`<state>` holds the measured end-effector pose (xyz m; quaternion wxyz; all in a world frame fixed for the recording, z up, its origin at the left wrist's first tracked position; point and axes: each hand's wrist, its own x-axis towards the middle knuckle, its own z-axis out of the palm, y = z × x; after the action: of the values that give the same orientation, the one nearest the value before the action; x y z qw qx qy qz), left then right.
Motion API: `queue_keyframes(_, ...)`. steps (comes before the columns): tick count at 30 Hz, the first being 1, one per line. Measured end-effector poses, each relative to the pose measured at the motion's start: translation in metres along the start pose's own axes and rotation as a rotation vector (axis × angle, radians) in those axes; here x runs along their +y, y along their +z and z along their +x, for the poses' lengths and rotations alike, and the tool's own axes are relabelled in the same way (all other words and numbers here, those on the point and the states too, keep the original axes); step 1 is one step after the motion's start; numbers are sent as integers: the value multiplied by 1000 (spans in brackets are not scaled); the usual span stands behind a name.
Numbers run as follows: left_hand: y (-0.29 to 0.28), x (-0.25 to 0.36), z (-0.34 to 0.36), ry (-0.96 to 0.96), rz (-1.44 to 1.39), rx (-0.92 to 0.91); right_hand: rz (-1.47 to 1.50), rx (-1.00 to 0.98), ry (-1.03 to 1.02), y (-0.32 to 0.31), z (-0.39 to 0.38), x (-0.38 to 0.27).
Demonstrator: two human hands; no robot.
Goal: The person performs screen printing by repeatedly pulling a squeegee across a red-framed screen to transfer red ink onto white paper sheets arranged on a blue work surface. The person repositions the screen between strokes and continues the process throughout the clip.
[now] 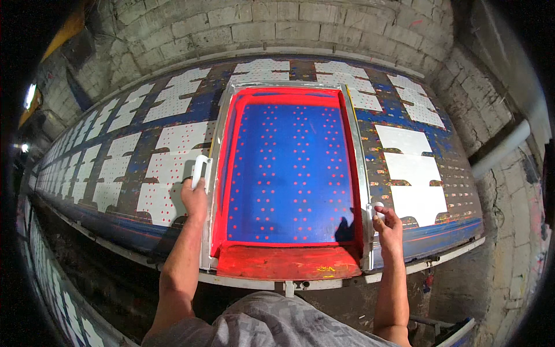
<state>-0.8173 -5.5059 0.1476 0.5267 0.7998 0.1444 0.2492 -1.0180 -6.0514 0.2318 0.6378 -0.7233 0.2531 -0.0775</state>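
A screen-printing frame (359, 156) with pale metal sides is directly in front of me over the long table. Its blue mesh (283, 173) carries columns of small red dots, and red ink borders the mesh and pools along the near end. At the frame's left side, my left hand (195, 198) is closed around the lower part of a white handle (199, 166). My right hand (389, 226) is closed with bent fingers on a white handle (378, 205) at the right side. Whether the frame rests flat or is slightly raised cannot be told.
White cut pieces (176, 144) with red dots lie in two rows across the dark, ink-stained table (404, 246). A plain white piece (411, 173) lies right of the frame. A block wall (254, 29) stands behind, and a grey pipe (502, 149) is at right.
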Motion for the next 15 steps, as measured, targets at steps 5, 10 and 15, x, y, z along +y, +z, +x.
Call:
queue_keyframes(5, 5, 7, -4, 29, 64, 22, 37, 2, -28, -6, 6, 6)
queue_keyframes(10, 13, 17, -4, 47, 150, 13, 21, -8, 25, -15, 15, 8)
queue_keyframes(15, 14, 14, -4, 51, 136, -3, 31, 12, -95, -17, 19, 19)
